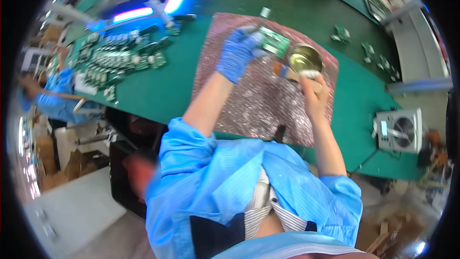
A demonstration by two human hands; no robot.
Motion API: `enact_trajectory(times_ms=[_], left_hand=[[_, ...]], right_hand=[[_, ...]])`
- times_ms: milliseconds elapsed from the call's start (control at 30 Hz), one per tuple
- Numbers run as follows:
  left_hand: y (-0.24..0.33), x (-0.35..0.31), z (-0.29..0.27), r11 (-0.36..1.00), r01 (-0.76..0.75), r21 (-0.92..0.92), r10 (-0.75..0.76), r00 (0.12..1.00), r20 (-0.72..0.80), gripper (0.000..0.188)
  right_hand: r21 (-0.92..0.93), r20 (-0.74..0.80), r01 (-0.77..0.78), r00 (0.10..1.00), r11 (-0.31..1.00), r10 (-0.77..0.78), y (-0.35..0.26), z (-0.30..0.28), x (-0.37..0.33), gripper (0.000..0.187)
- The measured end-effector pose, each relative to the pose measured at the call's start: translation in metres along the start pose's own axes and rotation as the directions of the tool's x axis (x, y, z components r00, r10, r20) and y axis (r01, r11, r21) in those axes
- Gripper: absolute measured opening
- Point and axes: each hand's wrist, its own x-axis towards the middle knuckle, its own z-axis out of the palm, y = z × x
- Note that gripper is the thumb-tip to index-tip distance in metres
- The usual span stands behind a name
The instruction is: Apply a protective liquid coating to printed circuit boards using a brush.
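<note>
- Left hand (pixel 238 52), blue-gloved: fingers drawn narrow, pinching the near-left end of the board; from my remote seat I cannot make out each fingertip.
- Circuit board (pixel 275 42), green, one: at the left fingertips, projecting rightward, raised above the pink bubble wrap (pixel 249 100). I judge it light and stiff, fragile at its mounted parts; the glove should give fair grip on a smooth edge.
- Recommended hold: I would take the board by its bare edges, fingers opposed, clear of components, and not bend it.
- Right hand (pixel 317 97), bare: fingers closed around a pale object (pixel 315 85), its kind unclear to me; a white part (pixel 309 74) shows just beyond the fingertips.
- Round tin (pixel 305 58), metal, open, shiny inside: directly ahead of the right fingertips. I judge it rigid, slick-walled and easily tipped if knocked; best held around its outer wall.
- Orange-and-blue item (pixel 285 71): just left of the right fingertips, beside the tin; I cannot identify it.
</note>
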Motion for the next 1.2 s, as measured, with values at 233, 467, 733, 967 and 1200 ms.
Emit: enact_trajectory(times_ms=[233, 467, 733, 967, 1200], left_hand=[[-0.013, 0.007, -0.006, 0.986, 0.058, 0.154, -0.051, 0.997, -0.053, 0.026], [-0.018, 0.003, -0.009, 0.983, 0.054, 0.173, -0.041, 0.996, -0.078, 0.028], [-0.018, 0.004, -0.004, 0.971, 0.057, 0.231, -0.035, 0.994, -0.1, 0.028], [-0.017, 0.01, -0.001, 0.963, 0.065, 0.261, -0.044, 0.996, -0.083, 0.029], [-0.021, 0.03, -0.008, 0.948, 0.062, 0.313, -0.028, 0.993, -0.113, 0.028]], right_hand=[[0.246, -0.249, 0.019, 0.968, 0.969, 0.044, -0.012, 0.001, 0.016, 0.011], [0.149, -0.043, -0.113, 0.992, 0.982, 0.121, -0.005, 0.005, 0.003, 0.012], [0.072, 0.009, -0.132, 0.991, 0.989, 0.132, 0.004, 0.005, 0.006, 0.012], [0.148, -0.106, -0.118, 0.985, 0.982, 0.135, 0.002, 0.004, 0.011, 0.013], [0.132, 0.05, -0.202, 0.979, 0.97, 0.197, 0.009, 0.001, 0.022, 0.012]])
